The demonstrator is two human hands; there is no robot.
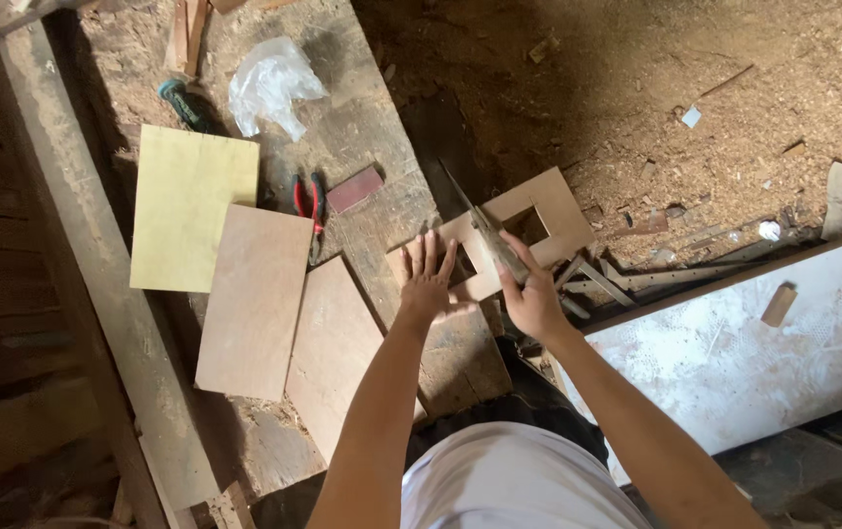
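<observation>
Plywood frame (538, 211) with rectangular cutouts, overhanging bench (362, 127) edge at centre. Left hand (428, 281) flat, fingers spread wide, pressing frame's near corner at 7 o'clock. Right hand (533, 299) gripping saw (484, 230), blade running toward 11 o'clock through cutout. Red-handled pliers (309, 206) and plywood panels (254, 299) at 9 o'clock.
</observation>
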